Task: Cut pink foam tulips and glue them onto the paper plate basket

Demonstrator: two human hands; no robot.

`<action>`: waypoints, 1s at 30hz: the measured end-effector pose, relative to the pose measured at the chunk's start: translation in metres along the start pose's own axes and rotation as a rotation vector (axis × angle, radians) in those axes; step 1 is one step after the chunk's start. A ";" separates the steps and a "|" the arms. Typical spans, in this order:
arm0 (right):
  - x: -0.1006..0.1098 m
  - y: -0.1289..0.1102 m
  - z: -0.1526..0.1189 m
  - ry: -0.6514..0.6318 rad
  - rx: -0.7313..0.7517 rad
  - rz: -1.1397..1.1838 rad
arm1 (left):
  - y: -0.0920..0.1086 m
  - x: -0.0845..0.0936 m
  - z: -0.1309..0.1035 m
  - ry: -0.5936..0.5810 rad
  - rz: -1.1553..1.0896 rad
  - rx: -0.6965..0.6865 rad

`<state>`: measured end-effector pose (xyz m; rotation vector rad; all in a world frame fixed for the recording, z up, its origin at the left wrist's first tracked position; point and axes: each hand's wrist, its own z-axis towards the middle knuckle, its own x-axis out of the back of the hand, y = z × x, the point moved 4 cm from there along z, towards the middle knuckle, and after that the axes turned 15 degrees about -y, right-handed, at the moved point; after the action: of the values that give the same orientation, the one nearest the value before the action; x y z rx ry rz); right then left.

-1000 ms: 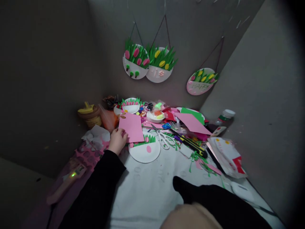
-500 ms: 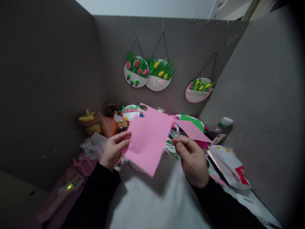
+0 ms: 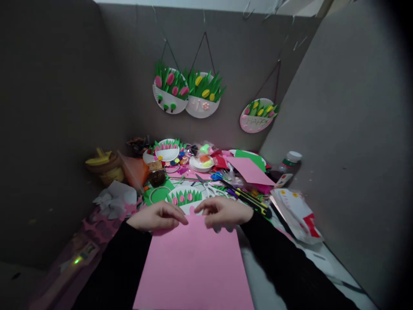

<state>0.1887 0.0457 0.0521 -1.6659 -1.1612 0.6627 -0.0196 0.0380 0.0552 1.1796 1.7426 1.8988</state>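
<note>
Pink paper sheet (image 3: 193, 267) lies nearest the wearer in the head view, left hand (image 3: 156, 216) and right hand (image 3: 227, 211) at its far edge, fingers bent; whether they grip it, I cannot tell. A hanging tulip plate (image 3: 258, 126) reads "HAPPY".

The large pink sheet (image 3: 193, 267) at lower centre is seen as smooth, matt paper or thin card. The green sheet (image 3: 250, 159) at right of centre is read as matt too. On the scissors (image 3: 211, 191), white plastic handles and darker metal blades are noted. Glossy, creased plastic film is shown on the white-and-red packet (image 3: 297, 215), lower right. The lidded bottle (image 3: 288, 165) is marked as clear, shiny plastic. Crumpled, soft-looking white tissue (image 3: 116, 200) is seen at left. Black sleeves (image 3: 280, 258) are logged as matt cloth.
</note>
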 end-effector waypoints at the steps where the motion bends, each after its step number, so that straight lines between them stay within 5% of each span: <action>1: -0.005 0.003 0.004 -0.048 -0.067 -0.021 | -0.003 -0.004 0.000 -0.135 -0.036 0.018; 2: -0.008 0.006 0.006 -0.085 -0.110 -0.043 | -0.008 -0.005 -0.002 -0.215 -0.094 0.040; 3: -0.011 0.008 0.008 -0.111 -0.127 -0.054 | -0.014 -0.001 -0.004 -0.168 -0.193 0.066; 6: -0.012 0.007 0.014 -0.064 -0.011 0.008 | -0.029 0.022 -0.015 0.289 -0.442 -0.003; 8: -0.004 0.004 0.018 0.164 0.185 0.148 | -0.030 0.028 -0.017 0.439 -0.537 -0.107; 12: 0.012 0.013 0.026 0.624 0.468 0.432 | -0.023 0.011 -0.001 0.275 -0.709 -0.223; 14: 0.014 0.020 0.033 0.682 0.470 0.439 | -0.024 0.001 0.007 0.236 -0.743 -0.216; 17: 0.017 0.026 0.038 0.681 0.453 0.400 | -0.033 -0.003 0.014 0.330 -0.730 -0.107; 21: 0.026 0.030 0.034 0.714 0.483 0.230 | -0.046 0.015 0.007 0.600 -0.824 -0.015; 25: 0.037 0.036 0.033 0.848 0.406 -0.221 | -0.043 0.042 -0.012 1.005 -0.915 -0.288; 30: 0.024 0.051 0.055 0.712 0.161 -0.777 | -0.043 0.037 -0.007 0.978 -1.011 -0.246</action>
<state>0.1725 0.0858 -0.0137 -1.0296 -1.0545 -0.3080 -0.0604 0.0688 0.0294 -0.7983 1.8033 1.9105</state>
